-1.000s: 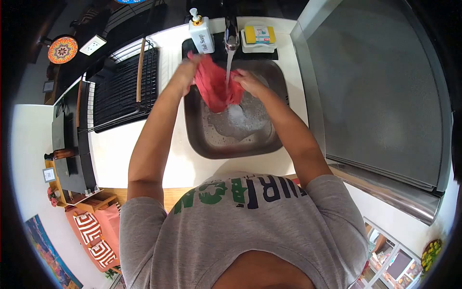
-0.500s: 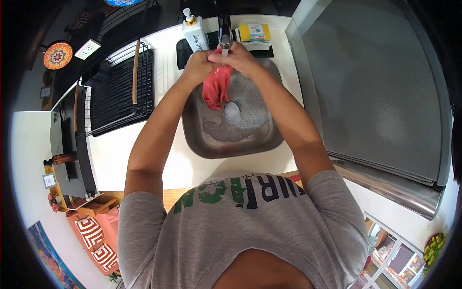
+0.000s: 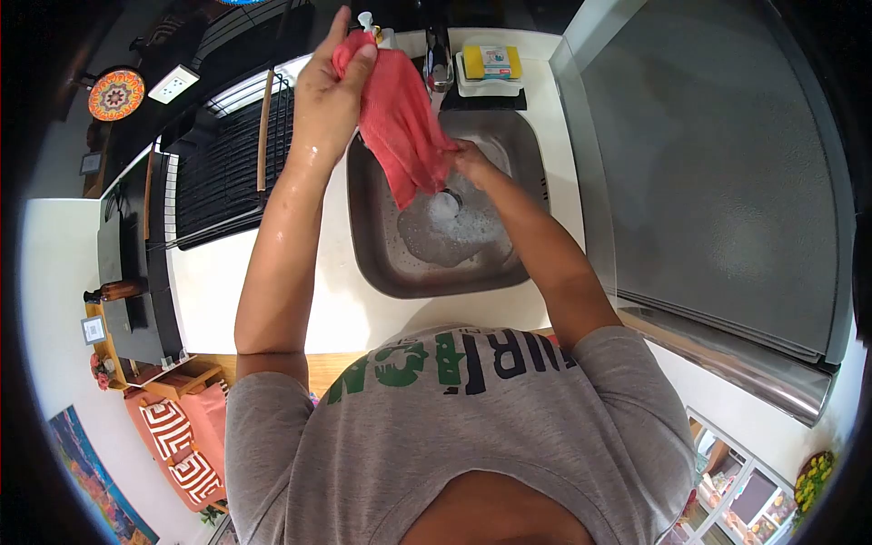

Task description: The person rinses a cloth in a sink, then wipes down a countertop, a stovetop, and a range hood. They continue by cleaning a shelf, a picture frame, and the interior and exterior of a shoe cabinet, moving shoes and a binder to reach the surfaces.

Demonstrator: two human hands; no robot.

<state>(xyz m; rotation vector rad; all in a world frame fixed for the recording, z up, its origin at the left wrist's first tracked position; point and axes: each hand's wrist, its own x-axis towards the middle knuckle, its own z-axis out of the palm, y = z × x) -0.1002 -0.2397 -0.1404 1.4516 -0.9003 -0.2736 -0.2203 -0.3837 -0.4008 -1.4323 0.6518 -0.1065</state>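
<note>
A wet red cloth (image 3: 400,109) hangs stretched between my two hands over the sink (image 3: 381,280). My left hand (image 3: 329,95) is raised at the back left and pinches the cloth's upper corner between thumb and fingers, index finger pointing up. Lower down, above the basin, my right hand (image 3: 472,163) grips the cloth's right edge. Just behind the cloth stands the tap (image 3: 439,68). Suds (image 3: 445,207) lie around the drain. The cloth and my left hand mostly hide the soap bottle, whose white pump (image 3: 365,20) still shows.
A yellow sponge (image 3: 495,62) sits on a white holder (image 3: 490,87) behind the sink. Left on the counter is a black dish rack (image 3: 222,163) with a wooden handle. A grey fridge (image 3: 727,182) borders the right side. Wall plate and outlet (image 3: 174,84) are at upper left.
The cloth was bunched in both hands under running water. My left hand has risen to the left and my right hand has come down, spreading the cloth out between them.
</note>
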